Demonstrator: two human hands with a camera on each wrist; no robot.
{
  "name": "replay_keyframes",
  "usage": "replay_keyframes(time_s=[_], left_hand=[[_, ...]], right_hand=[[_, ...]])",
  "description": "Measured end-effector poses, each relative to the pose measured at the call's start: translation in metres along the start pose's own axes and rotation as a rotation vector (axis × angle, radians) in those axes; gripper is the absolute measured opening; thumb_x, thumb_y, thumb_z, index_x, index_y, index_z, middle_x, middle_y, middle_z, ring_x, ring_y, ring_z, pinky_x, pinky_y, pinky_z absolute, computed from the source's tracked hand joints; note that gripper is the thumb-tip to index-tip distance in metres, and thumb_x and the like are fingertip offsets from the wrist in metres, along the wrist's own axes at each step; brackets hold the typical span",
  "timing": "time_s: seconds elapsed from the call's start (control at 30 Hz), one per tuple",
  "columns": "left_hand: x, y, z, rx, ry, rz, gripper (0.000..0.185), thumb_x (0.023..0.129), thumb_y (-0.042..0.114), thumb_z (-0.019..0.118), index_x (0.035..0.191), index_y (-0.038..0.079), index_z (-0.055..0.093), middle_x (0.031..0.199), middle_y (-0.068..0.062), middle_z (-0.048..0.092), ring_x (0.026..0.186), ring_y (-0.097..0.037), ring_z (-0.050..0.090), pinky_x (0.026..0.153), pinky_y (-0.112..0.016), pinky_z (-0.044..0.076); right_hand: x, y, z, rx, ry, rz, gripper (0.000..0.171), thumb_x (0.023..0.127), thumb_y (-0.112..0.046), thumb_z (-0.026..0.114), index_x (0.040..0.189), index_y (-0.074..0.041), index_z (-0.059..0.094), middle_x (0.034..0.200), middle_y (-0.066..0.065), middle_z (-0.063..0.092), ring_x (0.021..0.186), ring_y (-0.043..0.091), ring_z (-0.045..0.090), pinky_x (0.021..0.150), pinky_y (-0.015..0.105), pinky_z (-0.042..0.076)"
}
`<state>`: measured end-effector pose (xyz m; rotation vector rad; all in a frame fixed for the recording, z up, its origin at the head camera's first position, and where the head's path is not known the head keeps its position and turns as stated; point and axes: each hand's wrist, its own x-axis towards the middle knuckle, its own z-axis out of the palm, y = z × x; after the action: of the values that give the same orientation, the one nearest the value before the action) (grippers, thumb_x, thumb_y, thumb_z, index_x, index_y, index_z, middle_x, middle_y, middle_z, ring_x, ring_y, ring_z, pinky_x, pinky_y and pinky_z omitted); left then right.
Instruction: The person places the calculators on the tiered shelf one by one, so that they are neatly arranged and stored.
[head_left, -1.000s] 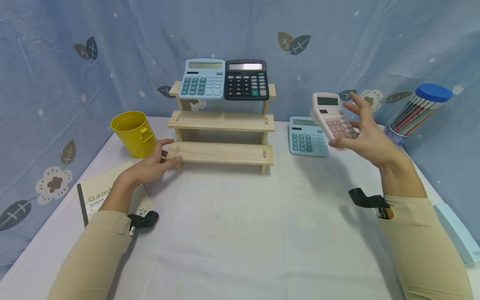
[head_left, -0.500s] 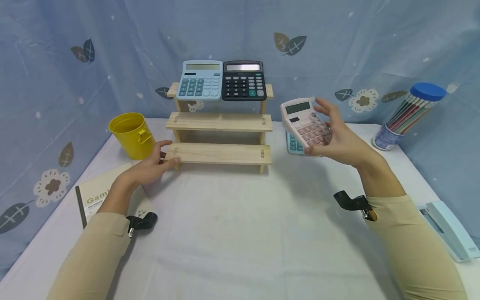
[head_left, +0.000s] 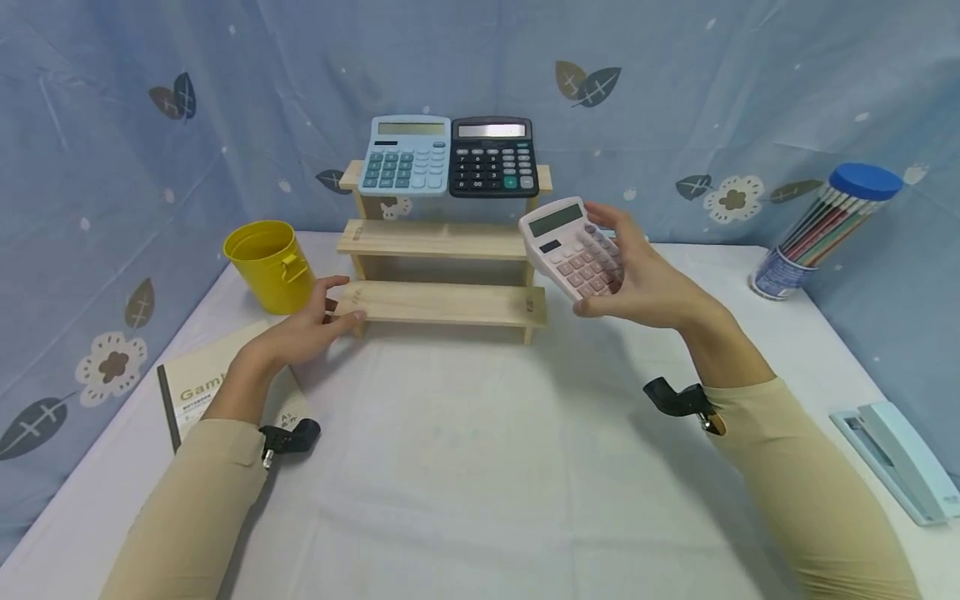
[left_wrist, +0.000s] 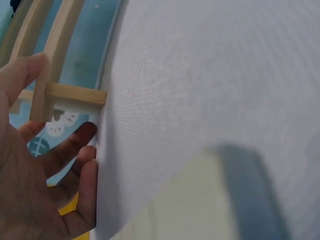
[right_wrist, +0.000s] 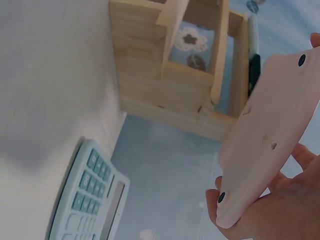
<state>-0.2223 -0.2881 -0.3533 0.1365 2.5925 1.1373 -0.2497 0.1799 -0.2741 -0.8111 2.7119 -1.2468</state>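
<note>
A pink calculator [head_left: 564, 260] is held up in my right hand [head_left: 651, 282], thumb at its lower edge and fingers round its far side. It overlaps the right end of a three-tier wooden shelf rack [head_left: 442, 304], tilted with its keys facing me. In the right wrist view the calculator's pale back [right_wrist: 270, 135] shows. My left hand [head_left: 300, 335] grips the left end of the rack's lowest board; the left wrist view shows the thumb on the board [left_wrist: 55, 65]. On the top tier a light blue calculator [head_left: 405, 158] and a black calculator [head_left: 491, 158] lean side by side.
Another light blue calculator [right_wrist: 92, 195] lies on the table right of the rack, mostly hidden in the head view. A yellow bucket [head_left: 270, 267] and a notebook [head_left: 195, 379] are at left. At right stand a pencil cup [head_left: 783, 271] and a light blue stapler-like object [head_left: 903, 462].
My right hand has carried the pink calculator leftward, from above the blue calculator on the table to the rack's right end. My left hand has stayed at the rack's left end.
</note>
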Motion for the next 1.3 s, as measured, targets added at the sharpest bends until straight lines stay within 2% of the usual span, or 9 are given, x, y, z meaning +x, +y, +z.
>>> replay_keyframes(time_s=[0.23, 0.47, 0.7, 0.93, 1.13, 1.3], left_hand=[[0.000, 0.001, -0.002, -0.005, 0.001, 0.005, 0.091, 0.102, 0.061, 0.051, 0.163, 0.025, -0.006, 0.150, -0.026, 0.038, 0.139, -0.041, 0.038, 0.114, -0.062, 0.030], [0.000, -0.002, -0.001, -0.014, -0.008, 0.012, 0.089, 0.104, 0.057, 0.051, 0.163, 0.024, -0.008, 0.150, -0.027, 0.037, 0.137, -0.042, 0.039, 0.113, -0.063, 0.031], [-0.002, -0.002, -0.002, 0.000, 0.004, 0.016, 0.090, 0.102, 0.061, 0.050, 0.163, 0.024, -0.006, 0.148, -0.026, 0.039, 0.137, -0.041, 0.039, 0.114, -0.062, 0.030], [-0.001, 0.000, -0.001, -0.009, -0.005, 0.007, 0.092, 0.101, 0.063, 0.051, 0.163, 0.027, -0.007, 0.150, -0.026, 0.038, 0.137, -0.041, 0.039, 0.113, -0.063, 0.030], [-0.002, -0.001, -0.002, -0.002, -0.006, -0.007, 0.092, 0.101, 0.064, 0.051, 0.163, 0.028, -0.008, 0.151, -0.027, 0.036, 0.138, -0.042, 0.039, 0.114, -0.064, 0.028], [-0.001, 0.000, -0.001, 0.007, -0.009, -0.009, 0.093, 0.101, 0.064, 0.050, 0.163, 0.027, -0.008, 0.152, -0.028, 0.034, 0.138, -0.042, 0.039, 0.114, -0.064, 0.029]], right_hand=[[0.010, -0.007, 0.014, -0.005, -0.015, -0.051, 0.120, 0.071, -0.013, 0.089, 0.163, -0.026, 0.013, 0.166, 0.008, 0.017, 0.137, 0.031, 0.034, 0.108, 0.054, 0.035], [0.021, -0.016, 0.026, -0.082, -0.033, -0.088, 0.118, 0.070, -0.022, 0.089, 0.163, -0.024, 0.015, 0.164, 0.009, 0.023, 0.142, 0.028, 0.033, 0.115, 0.052, 0.030], [0.036, -0.027, 0.036, -0.170, -0.039, -0.112, 0.120, 0.069, -0.028, 0.088, 0.164, -0.020, 0.015, 0.162, 0.012, 0.027, 0.141, 0.028, 0.033, 0.118, 0.055, 0.030], [0.052, -0.034, 0.042, -0.218, -0.038, -0.109, 0.118, 0.067, -0.033, 0.088, 0.163, -0.018, 0.021, 0.163, 0.011, 0.025, 0.142, 0.028, 0.029, 0.118, 0.054, 0.029], [0.064, -0.038, 0.051, -0.217, -0.059, -0.096, 0.115, 0.068, -0.034, 0.087, 0.162, -0.017, 0.022, 0.160, 0.010, 0.032, 0.136, 0.028, 0.034, 0.116, 0.055, 0.029], [0.070, -0.040, 0.057, -0.238, -0.031, -0.058, 0.113, 0.068, -0.036, 0.084, 0.162, -0.018, 0.024, 0.156, 0.012, 0.036, 0.129, 0.030, 0.039, 0.110, 0.055, 0.033]])
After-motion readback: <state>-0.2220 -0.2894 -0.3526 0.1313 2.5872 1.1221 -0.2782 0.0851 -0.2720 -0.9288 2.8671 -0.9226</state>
